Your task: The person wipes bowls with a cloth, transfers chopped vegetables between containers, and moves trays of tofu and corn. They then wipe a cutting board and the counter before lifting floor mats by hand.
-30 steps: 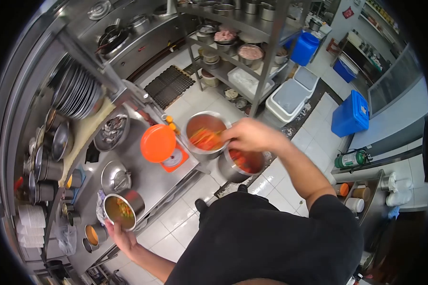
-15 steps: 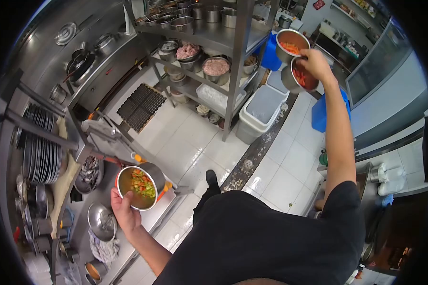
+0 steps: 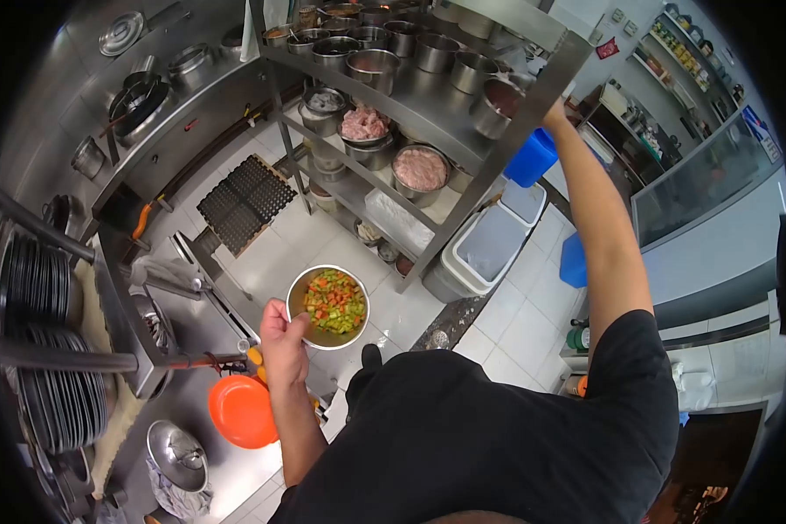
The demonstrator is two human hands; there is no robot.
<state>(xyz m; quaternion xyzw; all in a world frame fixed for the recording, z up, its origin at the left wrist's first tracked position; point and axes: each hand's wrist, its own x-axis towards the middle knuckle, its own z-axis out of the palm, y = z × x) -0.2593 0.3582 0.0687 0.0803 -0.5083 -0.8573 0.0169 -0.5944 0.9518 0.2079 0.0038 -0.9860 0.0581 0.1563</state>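
My left hand (image 3: 286, 341) grips a round metal pot (image 3: 363, 295) by its rim, thumb over the edge. Diced green and orange vegetables (image 3: 334, 301) lie inside it. With my arm stretched far forward, my right hand (image 3: 554, 112) is at the upper end of the steel shelf unit (image 3: 445, 103); the corner post covers its fingers. Just left of that post a metal pot (image 3: 495, 106) with reddish contents sits at the upper shelf's edge; whether my right hand touches it is hidden.
Several metal pots (image 3: 374, 72) line the upper shelf, and pots of raw meat (image 3: 420, 168) stand below. A lidded bin (image 3: 485, 249) is beside the unit. At left are an orange bowl (image 3: 242, 411), a steel bowl (image 3: 176, 454) and stacked dark plates (image 3: 61, 389).
My right hand has carried two pots of cut red and orange vegetables to the upper shelf. My left hand has moved its pot rightward, off the counter side, and the orange bowl is now uncovered.
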